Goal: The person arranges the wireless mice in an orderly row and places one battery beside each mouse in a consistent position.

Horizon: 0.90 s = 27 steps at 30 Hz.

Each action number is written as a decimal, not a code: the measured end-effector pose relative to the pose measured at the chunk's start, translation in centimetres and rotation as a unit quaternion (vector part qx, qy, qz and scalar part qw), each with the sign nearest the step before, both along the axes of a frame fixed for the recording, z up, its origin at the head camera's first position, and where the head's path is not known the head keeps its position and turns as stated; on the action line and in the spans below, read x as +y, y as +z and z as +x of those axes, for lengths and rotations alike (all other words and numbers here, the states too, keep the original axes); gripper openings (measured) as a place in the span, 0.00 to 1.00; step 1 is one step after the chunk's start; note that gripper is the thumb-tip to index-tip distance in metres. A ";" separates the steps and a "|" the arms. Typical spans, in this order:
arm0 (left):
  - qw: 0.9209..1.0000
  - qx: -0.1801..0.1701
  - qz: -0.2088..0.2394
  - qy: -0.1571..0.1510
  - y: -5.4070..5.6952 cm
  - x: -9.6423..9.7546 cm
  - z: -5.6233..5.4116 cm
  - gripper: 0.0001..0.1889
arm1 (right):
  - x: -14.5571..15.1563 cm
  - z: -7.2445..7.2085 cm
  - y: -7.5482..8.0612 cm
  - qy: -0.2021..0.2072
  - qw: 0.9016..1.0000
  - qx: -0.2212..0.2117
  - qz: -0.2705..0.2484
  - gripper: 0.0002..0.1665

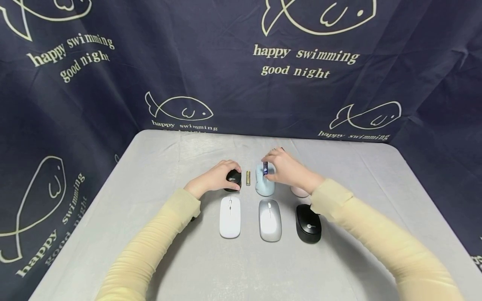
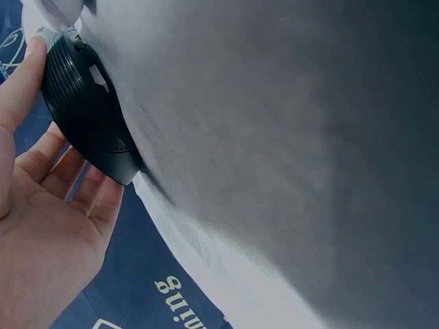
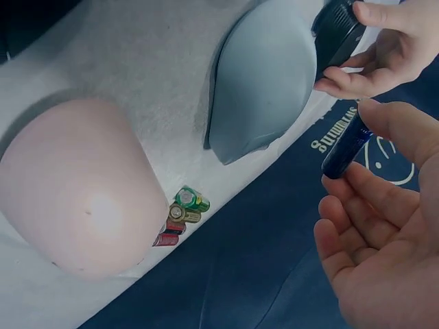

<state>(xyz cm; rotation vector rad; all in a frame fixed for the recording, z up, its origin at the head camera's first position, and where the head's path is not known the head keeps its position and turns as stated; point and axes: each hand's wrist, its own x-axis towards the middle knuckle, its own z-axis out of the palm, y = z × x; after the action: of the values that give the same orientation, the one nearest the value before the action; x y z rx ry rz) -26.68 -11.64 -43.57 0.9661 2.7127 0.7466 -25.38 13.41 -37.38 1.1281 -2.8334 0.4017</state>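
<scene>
My left hand (image 1: 216, 176) grips a black mouse (image 1: 234, 179) at the back row's left end, thumb on the near side and fingers on the far side. In the left wrist view its ribbed side (image 2: 82, 103) faces the camera. Between thumb and fingertips my right hand (image 1: 288, 167) pinches a dark blue battery (image 3: 347, 145). It is held over a light blue mouse (image 1: 265, 189), which sits on the table. A gold battery (image 1: 248, 178) lies on the table between the black and light blue mice.
A pink mouse (image 3: 89, 185) lies under my right wrist, with several green, gold and red batteries (image 3: 184, 214) beyond it. Nearer stand a white mouse (image 1: 230, 221), a silver mouse (image 1: 270, 223) and another black mouse (image 1: 308, 228). A dark fabric backdrop (image 1: 241, 83) rises behind the table.
</scene>
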 end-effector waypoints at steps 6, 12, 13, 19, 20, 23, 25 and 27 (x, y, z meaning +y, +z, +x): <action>1.000 -0.002 -0.003 0.001 0.0 0.0 0.0 0.27 | 0.1 0.8 -0.1 0.000 1.000 -0.005 0.004 0.28; 1.000 -0.005 -0.003 0.000 0.0 0.0 0.0 0.27 | 0.0 1.7 0.0 -0.016 1.000 -0.024 0.005 0.29; 1.000 -0.005 -0.002 0.001 0.0 0.0 0.0 0.27 | 0.0 1.8 0.1 -0.018 1.000 -0.024 0.005 0.29; 1.000 -0.005 0.000 0.002 0.1 0.0 0.1 0.27 | 0.1 2.6 0.1 -0.016 1.000 -0.017 0.002 0.29; 1.000 -0.005 -0.001 0.002 0.1 0.0 0.1 0.27 | 0.1 2.7 0.2 -0.015 1.000 -0.016 -0.001 0.29; 1.000 -0.005 -0.001 0.001 0.1 0.0 0.1 0.27 | 0.1 2.9 0.3 -0.012 1.000 -0.011 -0.006 0.28; 1.000 -0.006 -0.001 0.000 0.2 0.0 0.1 0.27 | 0.2 3.0 0.3 -0.013 1.000 -0.013 -0.006 0.28; 1.000 -0.005 -0.001 0.000 0.2 0.0 0.1 0.27 | 0.2 3.2 0.2 -0.013 1.000 -0.016 -0.004 0.29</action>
<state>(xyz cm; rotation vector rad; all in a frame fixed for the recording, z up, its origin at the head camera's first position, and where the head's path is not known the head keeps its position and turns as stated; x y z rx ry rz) -26.55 -11.60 -43.38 0.9585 2.7045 0.7455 -22.21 13.61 -37.14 1.0910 -2.8685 0.4313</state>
